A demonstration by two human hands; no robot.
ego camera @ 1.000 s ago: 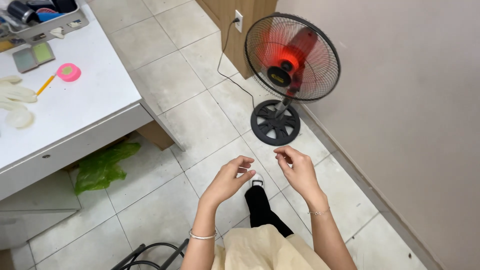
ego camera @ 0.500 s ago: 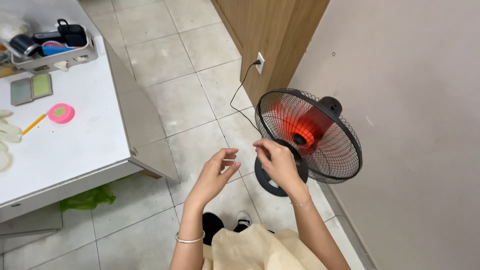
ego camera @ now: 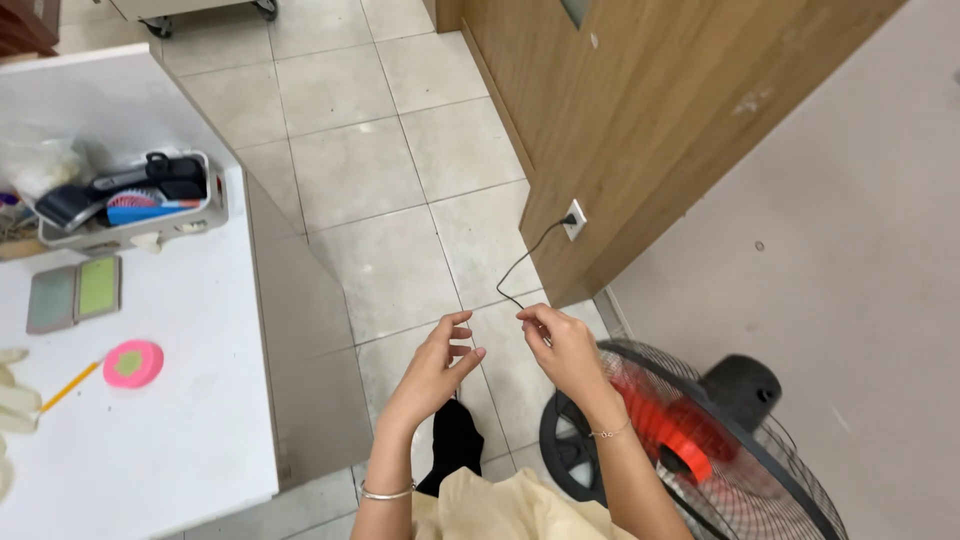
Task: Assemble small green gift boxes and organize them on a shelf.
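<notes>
A: View has swung since a second ago. The floor fan (ego camera: 700,450) sat at 1 o'clock, well clear of the hands; now it's at 4 o'clock, low in frame, just beside the right forearm. The wall socket (ego camera: 574,219) on the wooden panel (ego camera: 640,120) has come into sight at 12–1 o'clock.

B: Hands?

A: Both were raised and apart, and they've drawn closer. Right hand (ego camera: 562,348) has thumb and forefinger pinched together at the tips. Something very thin may be between them; too fine to tell. The black cord (ego camera: 520,268) from the socket runs down and passes right behind those fingertips, so I can't say whether it's touched or only lines up in view.

B: Left?

A: Left hand (ego camera: 440,365) is half-curled, fingers loose, nothing visible in it. It points toward the right hand, near but apart.

B: Meaning?

A: My read: attention has gone from the fan to whatever the right fingertips pinch, at frame centre.

B: Table?

A: White table (ego camera: 200,420) at 9 o'clock, pink round thing (ego camera: 133,362), pencil (ego camera: 70,386), tray of tools (ego camera: 130,200). Well apart from both hands.
</notes>
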